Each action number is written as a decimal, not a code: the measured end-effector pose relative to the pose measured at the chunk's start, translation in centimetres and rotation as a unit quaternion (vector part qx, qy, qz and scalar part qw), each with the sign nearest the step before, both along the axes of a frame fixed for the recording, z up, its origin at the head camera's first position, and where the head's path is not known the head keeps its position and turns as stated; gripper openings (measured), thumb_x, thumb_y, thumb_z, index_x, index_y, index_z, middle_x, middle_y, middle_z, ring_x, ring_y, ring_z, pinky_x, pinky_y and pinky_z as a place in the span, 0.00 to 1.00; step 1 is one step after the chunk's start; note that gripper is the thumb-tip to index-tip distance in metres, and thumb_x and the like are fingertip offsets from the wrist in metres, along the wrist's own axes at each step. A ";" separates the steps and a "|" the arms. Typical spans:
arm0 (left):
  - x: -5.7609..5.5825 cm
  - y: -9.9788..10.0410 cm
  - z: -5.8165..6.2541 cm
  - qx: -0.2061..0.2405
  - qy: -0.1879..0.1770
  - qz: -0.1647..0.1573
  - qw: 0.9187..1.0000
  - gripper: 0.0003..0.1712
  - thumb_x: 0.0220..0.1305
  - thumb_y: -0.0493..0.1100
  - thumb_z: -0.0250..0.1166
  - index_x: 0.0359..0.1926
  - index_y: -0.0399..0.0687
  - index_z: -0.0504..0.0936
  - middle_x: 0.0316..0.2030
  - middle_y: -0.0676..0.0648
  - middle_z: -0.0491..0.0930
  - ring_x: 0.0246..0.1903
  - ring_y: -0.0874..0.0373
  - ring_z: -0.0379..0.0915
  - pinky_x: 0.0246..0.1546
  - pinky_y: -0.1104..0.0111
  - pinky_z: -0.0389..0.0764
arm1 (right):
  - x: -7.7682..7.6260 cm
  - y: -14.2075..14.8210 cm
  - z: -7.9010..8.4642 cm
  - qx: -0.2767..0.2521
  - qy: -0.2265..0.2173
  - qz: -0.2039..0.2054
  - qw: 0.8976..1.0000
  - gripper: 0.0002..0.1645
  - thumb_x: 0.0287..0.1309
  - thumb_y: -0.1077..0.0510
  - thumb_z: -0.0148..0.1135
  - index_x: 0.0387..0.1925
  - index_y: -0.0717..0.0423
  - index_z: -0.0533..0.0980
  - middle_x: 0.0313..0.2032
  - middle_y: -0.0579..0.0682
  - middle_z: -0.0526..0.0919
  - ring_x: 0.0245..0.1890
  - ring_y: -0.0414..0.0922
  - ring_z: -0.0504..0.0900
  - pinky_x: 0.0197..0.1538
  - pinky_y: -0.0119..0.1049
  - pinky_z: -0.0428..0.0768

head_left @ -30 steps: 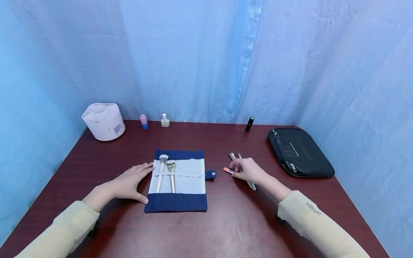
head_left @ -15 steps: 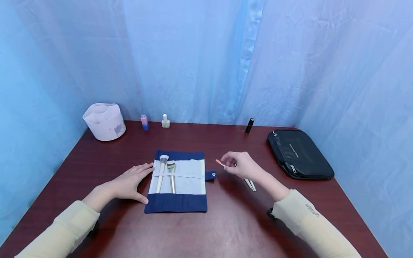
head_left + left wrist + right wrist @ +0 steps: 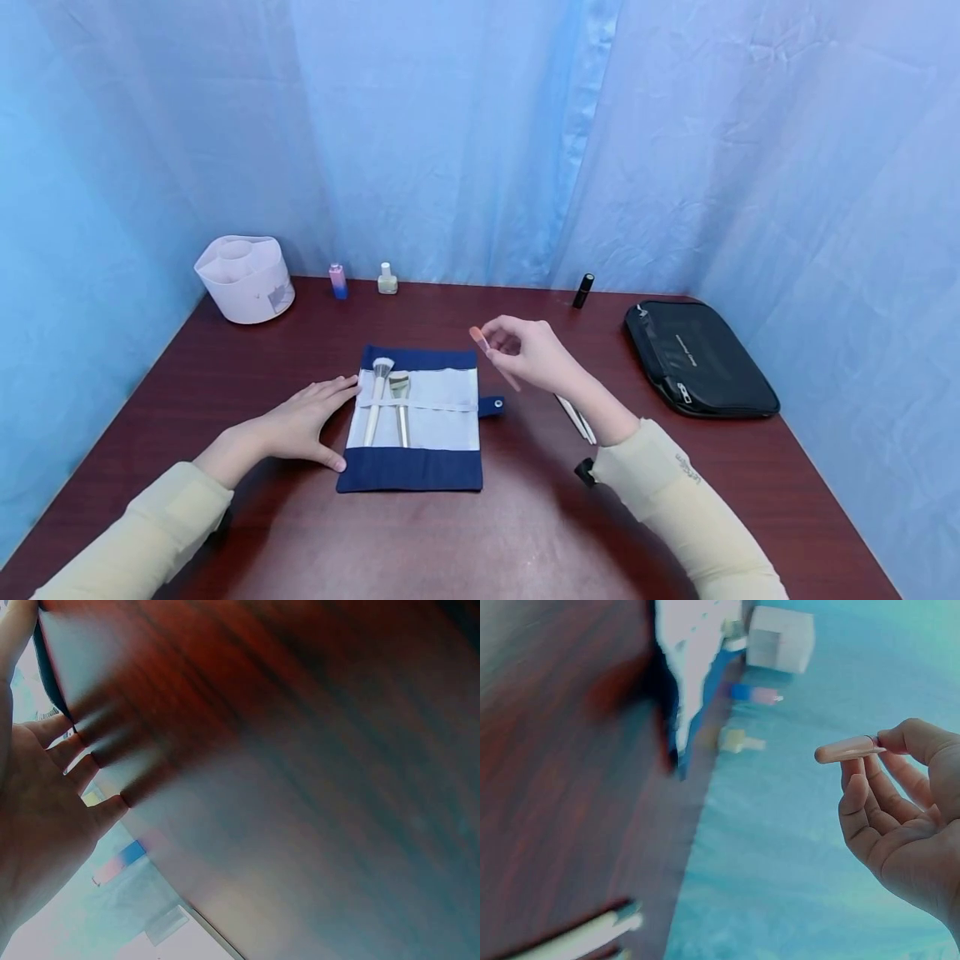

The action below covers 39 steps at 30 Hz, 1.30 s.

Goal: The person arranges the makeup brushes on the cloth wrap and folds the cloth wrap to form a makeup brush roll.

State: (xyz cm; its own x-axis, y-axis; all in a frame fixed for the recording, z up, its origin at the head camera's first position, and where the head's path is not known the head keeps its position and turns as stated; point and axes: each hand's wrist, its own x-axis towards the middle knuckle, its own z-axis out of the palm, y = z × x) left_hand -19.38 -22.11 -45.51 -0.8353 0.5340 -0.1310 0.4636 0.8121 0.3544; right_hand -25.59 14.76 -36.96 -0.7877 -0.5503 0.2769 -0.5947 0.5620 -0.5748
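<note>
Right hand pinches an orange-tipped brush above the table, near the upper right corner of the fabric roll. Left hand lies with fingers extended and thumb spread, at the roll's left edge. Step in hand, as judged: transfer of this brush to the roll — next move would call for aligning its slim handle with the white strap. Roll: flat, rectangular, navy-and-white cloth. Brush head: rounded. Table: smooth, dark red, faintly glossy

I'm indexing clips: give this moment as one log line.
left hand: touches brush roll | right hand: pinches orange-tipped brush above table | on roll: two brushes
</note>
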 end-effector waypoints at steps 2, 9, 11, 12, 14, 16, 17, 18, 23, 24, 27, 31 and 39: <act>0.0 0.0 0.1 0.000 0.001 -0.001 1.000 0.66 0.37 0.74 0.69 0.71 0.40 0.56 0.72 0.40 0.51 0.70 0.39 0.46 0.65 0.42 0.51 | -0.2 -0.8 0.4 -0.014 0.000 0.000 1.000 0.11 0.58 0.58 0.61 0.44 0.47 0.77 0.31 0.40 0.81 0.29 0.34 0.79 0.36 0.33 0.79; -0.1 0.0 0.2 -0.008 0.007 -0.002 1.000 0.67 0.37 0.74 0.69 0.70 0.40 0.56 0.72 0.40 0.51 0.70 0.40 0.46 0.66 0.42 0.51 | -1.1 -3.3 0.9 -0.080 -0.064 -0.003 0.995 0.09 0.57 0.58 0.58 0.41 0.46 0.73 0.31 0.44 0.80 0.30 0.39 0.80 0.35 0.36 0.78; -0.1 -0.1 0.1 -0.009 0.009 -0.003 1.000 0.67 0.37 0.75 0.69 0.71 0.40 0.56 0.72 0.40 0.51 0.70 0.40 0.46 0.66 0.42 0.51 | -1.3 -4.0 0.8 -0.102 -0.088 -0.005 0.991 0.08 0.58 0.58 0.57 0.41 0.46 0.73 0.31 0.44 0.81 0.30 0.39 0.80 0.35 0.38 0.78; -0.1 -0.1 0.1 -0.009 0.010 -0.003 1.000 0.67 0.37 0.75 0.68 0.71 0.40 0.56 0.72 0.40 0.51 0.70 0.40 0.46 0.66 0.42 0.51 | -1.4 -4.3 0.8 -0.113 -0.099 -0.005 0.989 0.08 0.59 0.58 0.57 0.41 0.47 0.73 0.31 0.45 0.81 0.30 0.40 0.81 0.35 0.39 0.78; -0.2 -0.1 0.1 -0.010 0.011 -0.004 1.000 0.67 0.37 0.75 0.68 0.71 0.40 0.56 0.72 0.40 0.51 0.70 0.40 0.46 0.66 0.42 0.51 | -1.5 -5.0 0.6 -0.133 -0.119 -0.003 0.984 0.07 0.61 0.58 0.57 0.41 0.48 0.73 0.32 0.48 0.83 0.30 0.42 0.82 0.36 0.41 0.80; -0.2 -0.1 0.1 -0.010 0.011 -0.005 1.000 0.67 0.37 0.75 0.68 0.71 0.40 0.56 0.72 0.40 0.51 0.70 0.40 0.46 0.66 0.43 0.51 | -1.7 -5.7 0.4 -0.149 -0.137 -0.001 0.979 0.07 0.62 0.56 0.57 0.42 0.49 0.73 0.32 0.50 0.83 0.29 0.44 0.82 0.36 0.45 0.81; -0.2 -0.1 0.1 -0.010 0.011 -0.006 1.000 0.67 0.37 0.75 0.68 0.71 0.40 0.56 0.72 0.40 0.51 0.70 0.40 0.46 0.66 0.43 0.51 | -1.8 -6.1 0.2 -0.156 -0.144 0.000 0.977 0.07 0.63 0.56 0.57 0.43 0.50 0.73 0.32 0.52 0.84 0.28 0.46 0.82 0.36 0.47 0.81; -0.2 -0.1 0.1 -0.010 0.011 -0.006 1.000 0.67 0.37 0.75 0.68 0.70 0.40 0.56 0.72 0.40 0.51 0.70 0.40 0.46 0.66 0.43 0.51 | -1.9 -6.4 0.0 -0.163 -0.152 0.002 0.975 0.07 0.63 0.56 0.57 0.43 0.50 0.73 0.32 0.54 0.84 0.28 0.48 0.82 0.37 0.48 0.82; -0.2 0.0 0.2 -0.010 0.012 -0.005 1.000 0.67 0.36 0.75 0.68 0.70 0.40 0.56 0.72 0.40 0.51 0.69 0.40 0.46 0.66 0.43 0.51 | -2.7 -7.8 -1.4 -0.179 -0.183 0.007 0.967 0.07 0.64 0.56 0.57 0.42 0.52 0.74 0.30 0.54 0.83 0.31 0.56 0.81 0.37 0.51 0.81; -0.2 0.0 0.2 -0.010 0.012 -0.005 1.000 0.67 0.36 0.75 0.68 0.70 0.40 0.56 0.72 0.40 0.51 0.69 0.40 0.46 0.66 0.43 0.51 | -2.8 -8.1 -1.8 -0.180 -0.191 0.007 0.965 0.06 0.64 0.56 0.57 0.41 0.52 0.74 0.30 0.54 0.83 0.31 0.56 0.81 0.37 0.51 0.81; -0.2 0.1 0.2 -0.011 0.012 -0.005 1.000 0.67 0.36 0.75 0.68 0.70 0.40 0.56 0.72 0.40 0.51 0.70 0.40 0.46 0.66 0.43 0.51 | -3.2 -8.5 -3.0 -0.177 -0.212 0.002 0.961 0.06 0.63 0.57 0.57 0.40 0.53 0.75 0.29 0.52 0.82 0.30 0.58 0.80 0.38 0.54 0.80; -0.2 0.1 0.1 -0.012 0.009 -0.004 1.000 0.67 0.36 0.76 0.68 0.70 0.40 0.56 0.72 0.40 0.51 0.69 0.40 0.46 0.65 0.43 0.52 | -3.6 -8.9 -4.3 -0.180 -0.241 -0.001 0.954 0.07 0.63 0.58 0.58 0.40 0.56 0.75 0.30 0.52 0.81 0.28 0.54 0.81 0.38 0.51 0.82; -0.3 0.2 0.2 -0.012 0.008 -0.004 1.000 0.67 0.37 0.75 0.68 0.71 0.41 0.56 0.72 0.40 0.51 0.70 0.40 0.46 0.66 0.43 0.51 | -4.4 -9.0 -5.9 -0.201 -0.284 -0.008 0.937 0.08 0.62 0.64 0.58 0.43 0.61 0.73 0.31 0.57 0.81 0.29 0.50 0.84 0.39 0.47 0.83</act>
State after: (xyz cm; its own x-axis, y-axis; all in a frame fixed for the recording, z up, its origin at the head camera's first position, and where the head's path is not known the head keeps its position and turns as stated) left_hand -19.66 -21.88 -45.28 -0.8327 0.5379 -0.1316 0.4757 0.8164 0.3274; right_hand -29.94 5.71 -42.81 -0.8782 -0.4782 -0.0078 -0.1212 0.2382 -0.9636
